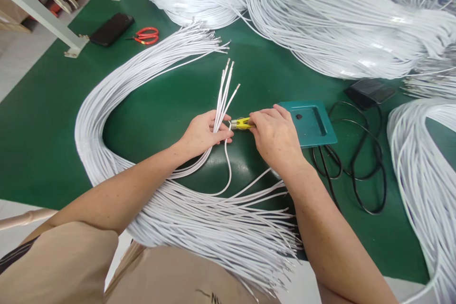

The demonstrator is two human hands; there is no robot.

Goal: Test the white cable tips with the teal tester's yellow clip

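My left hand [206,134] is closed around a few white wires [221,99], whose metal-tipped ends stand up above the fingers. One of these wires bends over beside my fingertips and loops down toward the table. Yellow-handled pliers [242,124] are in my right hand [274,135], their metal jaws pointing left at that wire's end, close to my left fingertips. Whether the jaws grip the wire is too small to tell. Under my forearms a large bundle of white wires [213,223] curves around, its loose ends spreading toward the lower right.
A teal tray [308,142] lies beyond my right hand, with a black cable [370,171] and a dark box [370,92] to its right. Red-handled snips [147,35] and a black phone [112,29] lie upper left. More wire bundles [338,23] fill the back; another person's hand shows upper right.
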